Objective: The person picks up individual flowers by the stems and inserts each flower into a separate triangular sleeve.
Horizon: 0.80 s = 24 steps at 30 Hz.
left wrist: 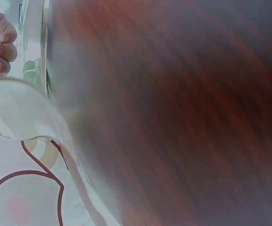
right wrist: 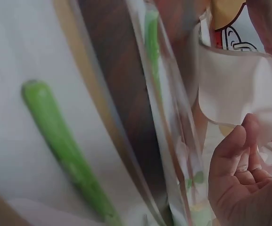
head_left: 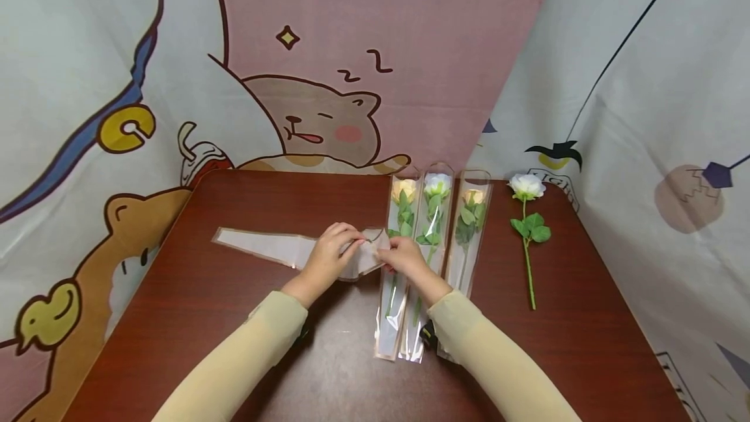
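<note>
A flat, tapering flower sleeve [head_left: 266, 246], white with a brownish border, stretches across the middle of the table with its narrow end to the left. At its wide end my left hand [head_left: 331, 256] pinches the edge between thumb and fingers. My right hand [head_left: 405, 258] pinches the same end from the right, just over the packed roses. In the right wrist view the fingers of my right hand [right wrist: 239, 174] press together on the sleeve's white sheet [right wrist: 234, 84]. The sleeve's rim [left wrist: 27, 84] bows outward in the left wrist view. No flower shows inside it.
Beside my right hand lie three sleeved roses: a peach one [head_left: 404, 191], a white one [head_left: 436, 184] and another peach one [head_left: 472, 197]. Farther right a loose white rose [head_left: 527, 186] with a green stem lies on the brown table [head_left: 586, 344]. Printed cloth [head_left: 439, 51] hangs behind.
</note>
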Available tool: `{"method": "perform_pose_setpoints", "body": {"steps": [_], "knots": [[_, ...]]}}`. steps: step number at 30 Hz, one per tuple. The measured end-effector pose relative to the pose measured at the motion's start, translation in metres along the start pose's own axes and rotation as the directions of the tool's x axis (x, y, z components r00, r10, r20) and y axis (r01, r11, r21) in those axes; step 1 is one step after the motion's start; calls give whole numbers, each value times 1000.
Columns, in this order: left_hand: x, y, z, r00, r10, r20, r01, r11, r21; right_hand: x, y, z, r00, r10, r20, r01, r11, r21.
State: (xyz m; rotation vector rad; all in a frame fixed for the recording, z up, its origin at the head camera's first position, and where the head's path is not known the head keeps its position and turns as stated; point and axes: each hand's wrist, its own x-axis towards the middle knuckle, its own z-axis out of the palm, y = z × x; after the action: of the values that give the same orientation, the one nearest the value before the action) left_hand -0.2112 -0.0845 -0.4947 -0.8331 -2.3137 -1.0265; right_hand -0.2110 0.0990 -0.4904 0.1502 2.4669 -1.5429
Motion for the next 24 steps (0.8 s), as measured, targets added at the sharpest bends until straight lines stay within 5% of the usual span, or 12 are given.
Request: {"method": "perform_pose_setpoints", "body": {"steps": [10,15,20,24], "knots": [[-5,-1,1,999,21,-29,-21,1000,-9,0,2,-9,995,33,98,-38,998,49],[-5,-4,1,999,32,-37,-32,999,10,-1,2,-41,994,54,98,-65,991,113],[-4,-5,-3,999,26,-28,-26,999,26,5,26,-104,999,-8,-54,3,995,-104],[-6,-7,-7,1000,7,-25,-6,999,32,7,53,-163,983,-32,-178,-40,922,-386]]}}
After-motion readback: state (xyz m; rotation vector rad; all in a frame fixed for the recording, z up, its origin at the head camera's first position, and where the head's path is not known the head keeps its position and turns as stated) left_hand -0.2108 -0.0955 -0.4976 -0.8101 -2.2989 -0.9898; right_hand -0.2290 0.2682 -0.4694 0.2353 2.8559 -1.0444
